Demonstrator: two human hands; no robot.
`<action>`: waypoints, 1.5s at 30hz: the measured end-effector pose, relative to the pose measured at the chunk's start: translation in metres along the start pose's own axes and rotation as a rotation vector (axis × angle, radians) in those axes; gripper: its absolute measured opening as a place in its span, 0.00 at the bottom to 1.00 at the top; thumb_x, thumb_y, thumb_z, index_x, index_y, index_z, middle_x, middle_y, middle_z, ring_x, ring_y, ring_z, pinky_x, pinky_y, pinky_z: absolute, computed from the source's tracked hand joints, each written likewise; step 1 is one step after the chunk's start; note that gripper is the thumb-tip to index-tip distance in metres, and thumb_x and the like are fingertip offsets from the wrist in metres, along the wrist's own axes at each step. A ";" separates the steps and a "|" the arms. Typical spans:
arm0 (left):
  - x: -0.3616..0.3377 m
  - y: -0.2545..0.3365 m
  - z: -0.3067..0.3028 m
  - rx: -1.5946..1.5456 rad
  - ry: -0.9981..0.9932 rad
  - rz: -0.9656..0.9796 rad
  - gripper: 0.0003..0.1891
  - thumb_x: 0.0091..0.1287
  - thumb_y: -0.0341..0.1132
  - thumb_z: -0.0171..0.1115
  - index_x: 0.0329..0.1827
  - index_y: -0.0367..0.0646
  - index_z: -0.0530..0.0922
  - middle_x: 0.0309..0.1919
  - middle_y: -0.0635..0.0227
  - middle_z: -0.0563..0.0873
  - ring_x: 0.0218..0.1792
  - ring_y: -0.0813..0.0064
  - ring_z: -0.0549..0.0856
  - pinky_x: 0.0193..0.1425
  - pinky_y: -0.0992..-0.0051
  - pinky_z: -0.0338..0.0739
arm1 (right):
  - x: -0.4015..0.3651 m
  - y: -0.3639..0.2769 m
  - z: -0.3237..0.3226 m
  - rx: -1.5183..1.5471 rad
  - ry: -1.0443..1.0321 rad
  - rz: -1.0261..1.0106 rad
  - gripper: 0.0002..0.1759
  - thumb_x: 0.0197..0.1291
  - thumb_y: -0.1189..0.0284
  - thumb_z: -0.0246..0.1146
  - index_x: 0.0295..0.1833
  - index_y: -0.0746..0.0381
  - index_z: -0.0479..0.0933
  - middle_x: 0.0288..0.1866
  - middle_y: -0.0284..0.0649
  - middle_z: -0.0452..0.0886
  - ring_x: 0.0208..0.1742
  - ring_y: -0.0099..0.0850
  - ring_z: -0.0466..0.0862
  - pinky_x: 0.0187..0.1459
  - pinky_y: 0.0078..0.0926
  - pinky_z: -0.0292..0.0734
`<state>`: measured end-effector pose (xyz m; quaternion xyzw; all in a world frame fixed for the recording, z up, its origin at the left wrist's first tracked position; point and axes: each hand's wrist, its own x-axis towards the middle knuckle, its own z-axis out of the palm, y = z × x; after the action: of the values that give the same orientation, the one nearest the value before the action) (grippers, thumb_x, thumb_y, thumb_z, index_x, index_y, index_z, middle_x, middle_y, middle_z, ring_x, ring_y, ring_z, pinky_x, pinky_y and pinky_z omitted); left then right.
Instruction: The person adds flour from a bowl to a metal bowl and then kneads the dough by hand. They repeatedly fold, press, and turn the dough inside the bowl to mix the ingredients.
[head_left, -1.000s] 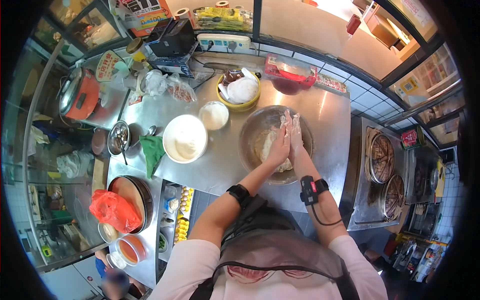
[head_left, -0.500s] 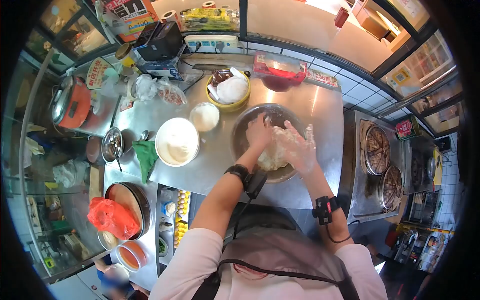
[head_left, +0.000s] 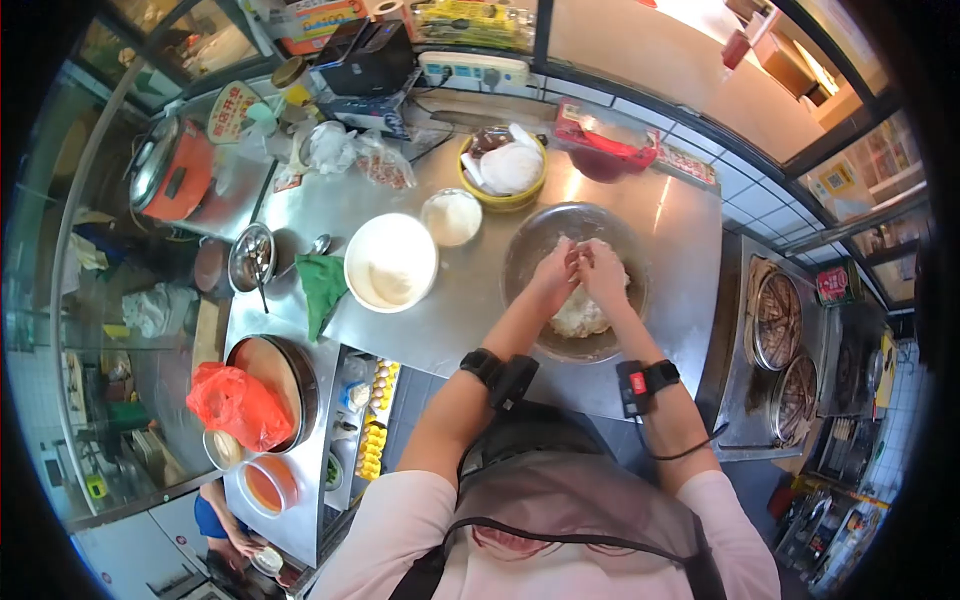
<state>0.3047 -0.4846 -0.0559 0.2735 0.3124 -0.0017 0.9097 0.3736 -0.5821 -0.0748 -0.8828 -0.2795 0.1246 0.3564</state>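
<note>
Nearest us, both forearms reach forward over the counter [head_left: 470, 330], each with a dark band at the wrist.

The left hand [head_left: 556, 272] and right hand [head_left: 603, 272] meet inside the bowl [head_left: 522, 262]. Their fingertips touch at the 12 o'clock edge of the dough [head_left: 582, 318]. The fingers of each hand are pressed together and curled down onto the dough. We cannot tell whether a piece is pinched between the two hands.

The dough lies pale and ragged on the bowl's floor, toward 6 o'clock, under and just behind the hands. The bowl stands on the counter, close to its near edge.

We judge the step in hand to be kneading. To do it well, we advise folding the far edge back toward 6 o'clock and pressing down with the heels of the hands rather than the fingertips. The bowl is unheld, so the pressure should go straight down to stop it sliding toward the edge. Loose scraps on the wall should be gathered into the mass.

Beyond the bowl:
- A white bowl [head_left: 390, 262] of pale batter sits near, at 9 o'clock.
- A green cloth [head_left: 322, 285] lies just beside that bowl, at its own 9 o'clock.
- A small cup [head_left: 451, 216] of white powder stands at 10 o'clock.
- A yellow bowl [head_left: 503, 172] holding bags stands at 11 o'clock.
- A red box [head_left: 605, 152] sits at 12 o'clock, by the window.
</note>
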 end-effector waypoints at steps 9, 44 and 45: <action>-0.035 0.044 -0.033 0.438 -0.002 0.221 0.19 0.69 0.48 0.50 0.55 0.46 0.73 0.42 0.69 0.81 0.42 0.80 0.78 0.46 0.76 0.74 | 0.002 -0.019 -0.019 -0.073 0.026 -0.166 0.07 0.54 0.78 0.55 0.40 0.65 0.75 0.39 0.48 0.80 0.40 0.41 0.81 0.43 0.32 0.75; 0.025 0.000 0.038 1.194 -0.127 0.351 0.30 0.61 0.39 0.52 0.68 0.45 0.58 0.64 0.46 0.65 0.66 0.49 0.62 0.70 0.64 0.55 | -0.015 -0.027 0.007 1.754 -0.025 0.757 0.19 0.65 0.60 0.42 0.58 0.54 0.64 0.57 0.38 0.70 0.57 0.32 0.68 0.60 0.33 0.61; 0.041 -0.006 0.035 1.207 -0.056 0.360 0.32 0.61 0.40 0.52 0.69 0.45 0.56 0.64 0.47 0.65 0.66 0.50 0.62 0.70 0.64 0.55 | -0.015 -0.039 0.002 1.723 0.030 0.760 0.18 0.65 0.59 0.43 0.56 0.54 0.66 0.55 0.38 0.72 0.55 0.32 0.71 0.58 0.33 0.64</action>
<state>0.3568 -0.4999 -0.0591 0.7869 0.1813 -0.0317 0.5890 0.3452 -0.5666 -0.0485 -0.3485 0.2203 0.3848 0.8258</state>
